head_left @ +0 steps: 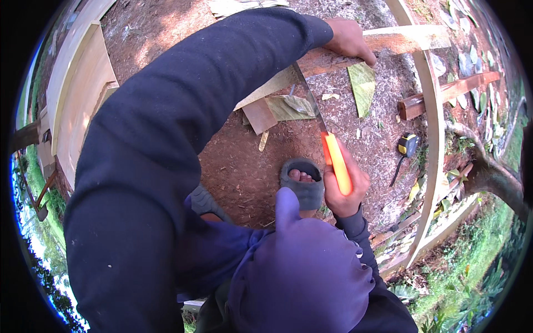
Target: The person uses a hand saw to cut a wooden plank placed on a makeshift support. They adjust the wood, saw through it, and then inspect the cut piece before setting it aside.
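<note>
Dark sleeve (pixel 130 144) — left hand (pixel 348 38) on plank (pixel 408 40), right hand (pixel 355 186) gripping saw (pixel 336 158)

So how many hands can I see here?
2. The left hand is near the top, resting on a wooden plank; the right hand is right of centre, gripping an orange-handled saw. No other hand shows.

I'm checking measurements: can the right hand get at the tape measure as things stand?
Probably not right away: the right hand is closed around the orange-handled handsaw, though nothing seems to block its way to the tape measure.
</note>
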A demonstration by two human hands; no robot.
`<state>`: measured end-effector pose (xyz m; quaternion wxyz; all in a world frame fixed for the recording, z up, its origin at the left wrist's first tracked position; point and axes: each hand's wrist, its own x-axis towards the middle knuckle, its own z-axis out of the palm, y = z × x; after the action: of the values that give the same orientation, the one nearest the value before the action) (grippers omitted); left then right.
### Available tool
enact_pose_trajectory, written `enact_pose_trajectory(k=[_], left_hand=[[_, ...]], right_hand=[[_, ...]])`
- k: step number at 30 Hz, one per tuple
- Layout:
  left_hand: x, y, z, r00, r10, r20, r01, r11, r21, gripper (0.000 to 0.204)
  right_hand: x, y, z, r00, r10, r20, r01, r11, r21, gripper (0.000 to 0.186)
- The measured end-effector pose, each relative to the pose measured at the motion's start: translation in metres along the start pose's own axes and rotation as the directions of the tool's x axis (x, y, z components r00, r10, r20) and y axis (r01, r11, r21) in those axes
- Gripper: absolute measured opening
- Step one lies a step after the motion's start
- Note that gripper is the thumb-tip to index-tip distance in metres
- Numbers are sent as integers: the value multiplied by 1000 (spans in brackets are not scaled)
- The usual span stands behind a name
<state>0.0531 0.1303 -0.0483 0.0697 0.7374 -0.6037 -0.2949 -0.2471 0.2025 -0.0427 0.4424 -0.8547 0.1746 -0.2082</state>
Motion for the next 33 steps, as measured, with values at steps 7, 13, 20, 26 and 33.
enact_pose_trajectory(k=[7,13,20,26,33], left_hand=[[31,-28,25,987,-62,-145,33,980,-198,65],[17,-13,8,994,-75,-80,59,980,-191,58],[3,-13,8,997,1,-82,-21,971,-240,52],[11,-15,3,984,-166,-65,143,951,-274,75],[-14,15,23,893,-72,-443,55,997,-50,61]], right_hand=[[0,1,10,999,37,-7,-37,999,-9,54],[24,11,18,998,-38,-46,39,999,18,56],[-32,10,-3,999,1,-36,-1,1000,12,57],[68,-10,51,998,-2,-68,10,994,112,57],[52,-4,58,998,-66,-18,66,998,-7,59]])
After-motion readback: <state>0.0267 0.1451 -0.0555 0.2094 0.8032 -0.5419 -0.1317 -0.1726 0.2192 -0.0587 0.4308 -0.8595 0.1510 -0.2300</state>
